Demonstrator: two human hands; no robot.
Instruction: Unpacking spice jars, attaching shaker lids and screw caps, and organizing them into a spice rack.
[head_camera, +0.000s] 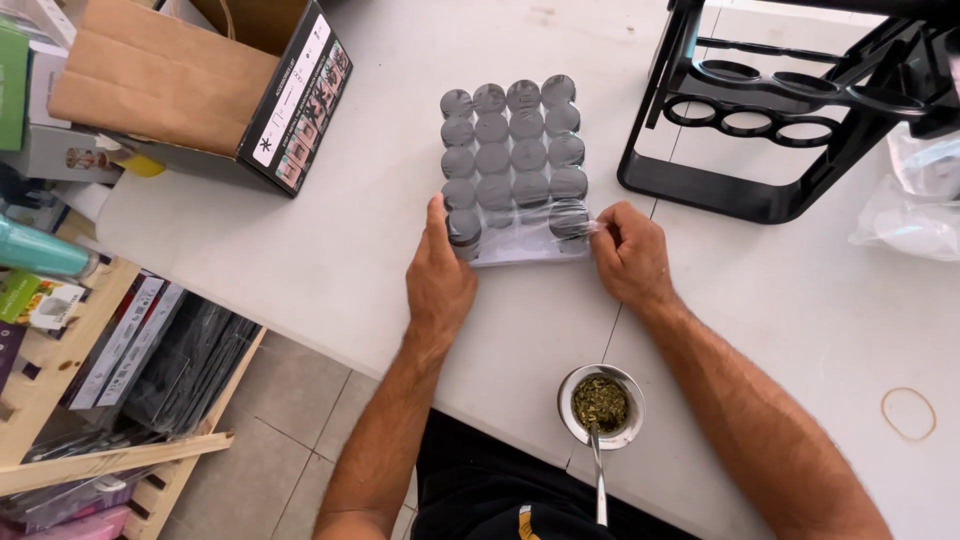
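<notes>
A shrink-wrapped block of several small jars with grey lids (515, 150) lies on the white table (330, 250). My left hand (438, 278) rests against the block's near left corner, thumb on the plastic film. My right hand (628, 255) pinches the clear film at the block's near right corner, pulling it slightly off the jars.
A black rack with round holes (770, 110) stands at the back right. An open cardboard box (200, 85) sits at the back left. A metal cup of green herb with a straw (600, 405) is near the front edge. A rubber band (908, 413) and clear plastic bags (915, 200) lie right.
</notes>
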